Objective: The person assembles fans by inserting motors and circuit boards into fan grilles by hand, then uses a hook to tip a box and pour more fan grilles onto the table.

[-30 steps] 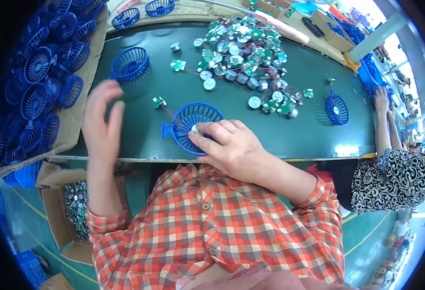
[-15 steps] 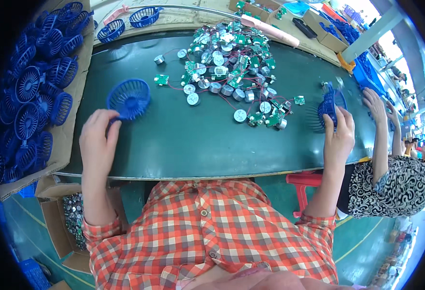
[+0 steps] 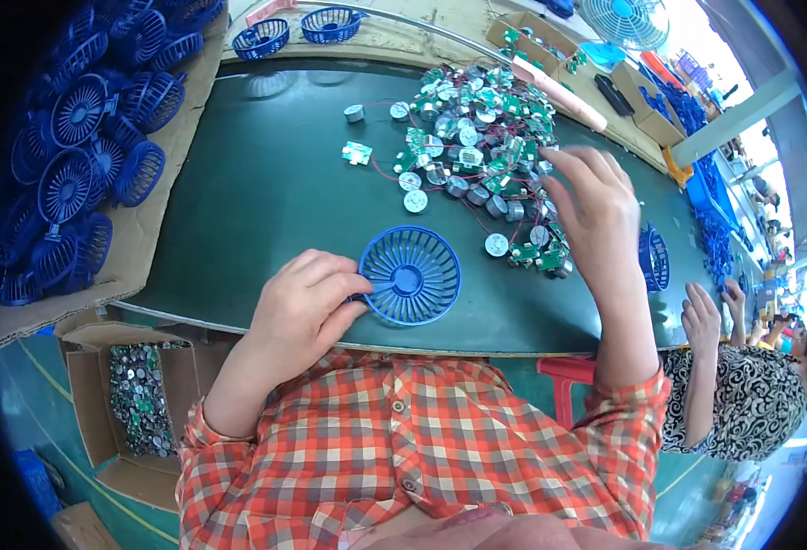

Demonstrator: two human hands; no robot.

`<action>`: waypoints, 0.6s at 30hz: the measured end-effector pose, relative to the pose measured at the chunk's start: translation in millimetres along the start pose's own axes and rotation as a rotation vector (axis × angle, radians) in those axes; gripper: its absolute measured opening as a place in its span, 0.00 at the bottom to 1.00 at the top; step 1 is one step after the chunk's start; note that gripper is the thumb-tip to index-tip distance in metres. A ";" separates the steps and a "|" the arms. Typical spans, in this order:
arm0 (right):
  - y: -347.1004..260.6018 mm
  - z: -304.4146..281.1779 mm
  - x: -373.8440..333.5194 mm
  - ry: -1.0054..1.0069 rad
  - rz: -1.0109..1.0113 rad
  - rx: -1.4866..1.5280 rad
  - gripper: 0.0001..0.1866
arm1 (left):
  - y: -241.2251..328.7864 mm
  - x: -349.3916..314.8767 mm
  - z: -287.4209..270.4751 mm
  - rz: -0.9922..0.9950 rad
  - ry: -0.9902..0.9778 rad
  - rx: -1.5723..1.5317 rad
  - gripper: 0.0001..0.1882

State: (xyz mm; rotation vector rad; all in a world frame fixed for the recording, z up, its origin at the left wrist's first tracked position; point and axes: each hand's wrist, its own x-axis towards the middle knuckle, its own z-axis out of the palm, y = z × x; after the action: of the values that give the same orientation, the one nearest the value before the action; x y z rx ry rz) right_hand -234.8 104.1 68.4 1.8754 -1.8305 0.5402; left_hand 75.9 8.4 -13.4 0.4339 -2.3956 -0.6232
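Observation:
My left hand pinches the rim of a round blue fan cover, a slatted plastic bowl lying near the table's front edge. At the right side of a heap of small silver motors wired to green circuit boards, my right hand has its thumb and fingers apart. Parts of the heap show between those fingertips; whether they touch one is unclear. Another blue fan cover stands on the table to the right of my right forearm.
Many blue fan covers fill a cardboard box at left. Two more covers sit beyond the table's far edge, beside a metal rail. Below left, a carton holds motors and boards. At right, a co-worker's hands are near the table.
My left hand has brought its fan cover right and nearer to me. My right hand has left the other cover on the table and moved left to the motor heap. The view has shifted.

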 end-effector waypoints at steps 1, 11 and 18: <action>-3.9 7.1 15.2 -0.015 -0.065 0.027 0.12 | -0.4 -1.3 -0.9 -0.003 -0.001 -0.031 0.11; -1.6 78.3 71.8 -0.264 -0.200 -0.051 0.05 | -6.2 -1.9 -1.0 0.068 0.006 -0.104 0.11; -19.5 13.8 96.7 0.228 0.315 0.790 0.11 | -9.5 -5.9 -2.5 0.074 -0.017 -0.158 0.10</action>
State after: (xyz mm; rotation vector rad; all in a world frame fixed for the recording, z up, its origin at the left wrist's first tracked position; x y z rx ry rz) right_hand -212.3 17.3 111.7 1.8386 -1.9130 1.7135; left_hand 83.3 2.2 -19.6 0.2726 -2.3449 -0.7788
